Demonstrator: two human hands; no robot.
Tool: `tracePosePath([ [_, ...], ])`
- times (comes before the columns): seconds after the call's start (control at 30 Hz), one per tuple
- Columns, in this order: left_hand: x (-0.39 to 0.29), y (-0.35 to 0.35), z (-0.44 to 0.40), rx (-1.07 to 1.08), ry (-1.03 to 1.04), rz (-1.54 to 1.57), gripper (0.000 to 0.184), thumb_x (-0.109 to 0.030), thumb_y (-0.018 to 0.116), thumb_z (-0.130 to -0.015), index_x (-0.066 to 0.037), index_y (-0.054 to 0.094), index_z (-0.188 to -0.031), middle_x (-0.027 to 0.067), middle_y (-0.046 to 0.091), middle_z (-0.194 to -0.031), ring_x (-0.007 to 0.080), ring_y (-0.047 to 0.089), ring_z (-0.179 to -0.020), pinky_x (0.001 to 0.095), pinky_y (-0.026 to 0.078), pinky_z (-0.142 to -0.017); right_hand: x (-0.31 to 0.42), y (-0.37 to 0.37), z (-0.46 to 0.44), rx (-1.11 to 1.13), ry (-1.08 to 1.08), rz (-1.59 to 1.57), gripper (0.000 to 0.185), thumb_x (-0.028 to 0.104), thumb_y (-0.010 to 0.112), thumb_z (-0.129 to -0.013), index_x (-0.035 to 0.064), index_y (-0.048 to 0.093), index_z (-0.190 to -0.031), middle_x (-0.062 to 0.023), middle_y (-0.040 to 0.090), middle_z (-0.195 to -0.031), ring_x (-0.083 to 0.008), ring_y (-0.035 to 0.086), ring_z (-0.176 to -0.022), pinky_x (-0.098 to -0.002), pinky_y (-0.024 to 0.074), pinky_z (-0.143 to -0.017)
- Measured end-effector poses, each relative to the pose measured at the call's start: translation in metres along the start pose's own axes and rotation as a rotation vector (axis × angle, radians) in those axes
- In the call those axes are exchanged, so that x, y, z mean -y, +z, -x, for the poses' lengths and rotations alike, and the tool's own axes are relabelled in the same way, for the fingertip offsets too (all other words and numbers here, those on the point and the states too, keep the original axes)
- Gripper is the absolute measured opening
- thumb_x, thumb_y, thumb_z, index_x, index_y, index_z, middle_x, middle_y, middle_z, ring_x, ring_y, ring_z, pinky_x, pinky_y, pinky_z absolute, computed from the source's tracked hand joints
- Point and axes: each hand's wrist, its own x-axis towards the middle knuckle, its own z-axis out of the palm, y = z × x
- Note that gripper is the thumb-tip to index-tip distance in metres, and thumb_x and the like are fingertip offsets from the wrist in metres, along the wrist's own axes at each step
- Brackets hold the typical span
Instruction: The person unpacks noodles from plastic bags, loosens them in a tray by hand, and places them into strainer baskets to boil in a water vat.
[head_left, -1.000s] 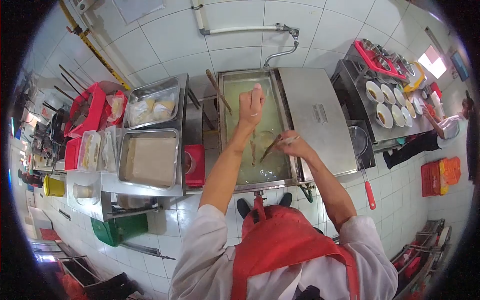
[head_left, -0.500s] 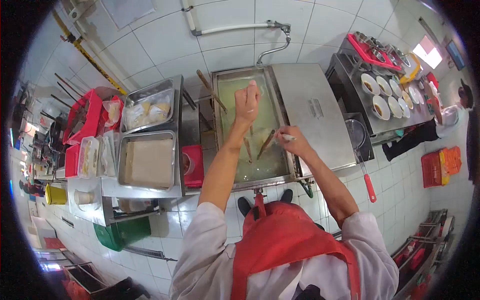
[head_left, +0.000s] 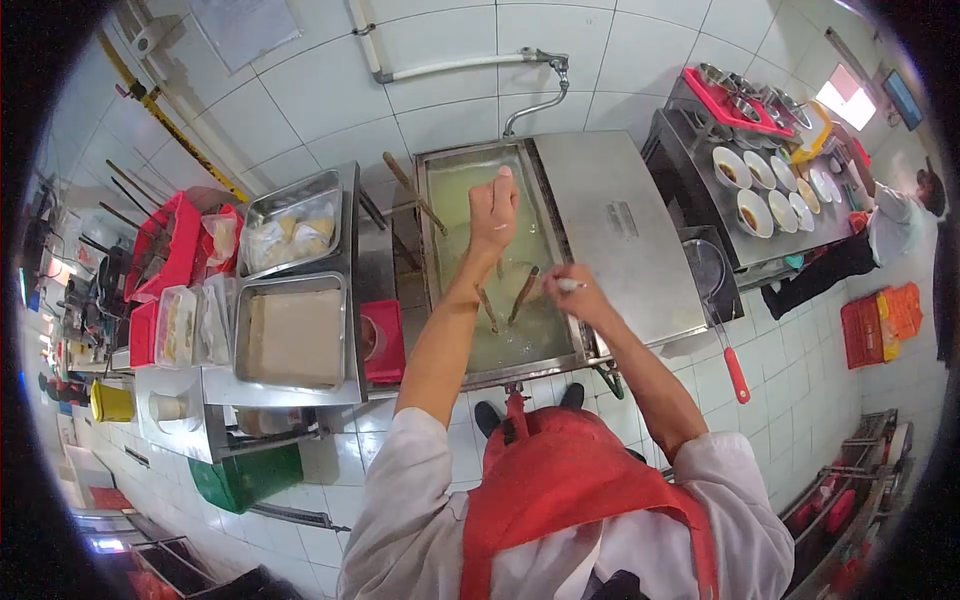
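A rectangular metal vat (head_left: 430, 290) of cloudy, greenish liquid stands in front of me. My left hand (head_left: 494, 212) is closed in a fist above it, thumb uppermost; whatever the fingers may grip is hidden. Above the vat's right edge, my right hand (head_left: 580, 292) is closed around a short whitish thing (head_left: 569, 285), mostly covered by the fingers. Just left of that hand, a dark wooden stick (head_left: 523, 294) slants into the liquid. A second thin stick (head_left: 487, 309) shows beside my left forearm. One longer wooden stick (head_left: 413, 190) leans over the vat's left rim.
A steel lid (head_left: 620, 190) covers the vat's right side. Left are a tray with a beige slab (head_left: 292, 338) and a tray of bagged food (head_left: 290, 232). A red-handled strainer (head_left: 737, 375), several bowls (head_left: 757, 215) and another person (head_left: 895, 235) are to the right.
The view has shifted slightly. My right hand has drawn a little away from the dark stick beside it, while my left fist keeps about the same place over the vat.
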Motion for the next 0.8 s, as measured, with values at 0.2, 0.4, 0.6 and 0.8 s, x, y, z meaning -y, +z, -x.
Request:
tracePosePath([
  [0.2, 0.0, -0.002, -0.003, 0.036, -0.009, 0.045, 0.054, -0.03, 0.04, -0.095, -0.003, 0.037, -0.049, -0.0003, 0.033, -0.046, 0.0099, 0.03, -0.045, 0.0298, 0.025, -0.044, -0.013, 0.006, 0.007, -0.012, -0.065, -0.038, 0.01, 0.011, 0.059, -0.074, 0.0014, 0.063, -0.074, -0.0194, 0.061, -0.074, -0.0371, 0.06, -0.07, -0.0407, 0.0461, -0.06],
  [0.4, 0.001, 0.0, -0.006, 0.067, 0.01, -0.023, 0.052, -0.028, 0.038, -0.096, -0.002, 0.038, -0.05, 0.0015, 0.033, -0.046, 0.0109, 0.03, -0.044, 0.0308, 0.026, -0.043, -0.022, 0.007, 0.01, 0.016, -0.265, 0.029, 0.01, 0.011, 0.06, -0.072, 0.0021, 0.063, -0.075, -0.018, 0.06, -0.069, -0.0339, 0.059, -0.065, -0.0392, 0.0462, -0.059],
  [0.6, -0.01, 0.018, -0.014, 0.035, 0.069, -0.067, 0.054, -0.032, 0.038, -0.097, -0.006, 0.029, -0.05, -0.0021, 0.027, -0.046, 0.0091, 0.025, -0.045, 0.0296, 0.021, -0.044, 0.006, -0.025, 0.019, -0.256, -0.072, -0.001, 0.014, 0.009, 0.054, -0.079, 0.0007, 0.063, -0.073, -0.0159, 0.061, -0.067, -0.0284, 0.06, -0.061, -0.0342, 0.047, -0.057],
  [0.8, -0.008, 0.023, -0.037, 0.064, 0.057, 0.002, 0.055, -0.032, 0.038, -0.095, 0.0, 0.041, -0.05, 0.0021, 0.036, -0.043, 0.0121, 0.037, -0.042, 0.0313, 0.029, -0.044, -0.003, -0.048, 0.04, -0.157, 0.013, -0.028, 0.019, 0.013, 0.055, -0.081, -0.0016, 0.062, -0.073, -0.0124, 0.063, -0.069, -0.0186, 0.06, -0.061, -0.0305, 0.0475, -0.056],
])
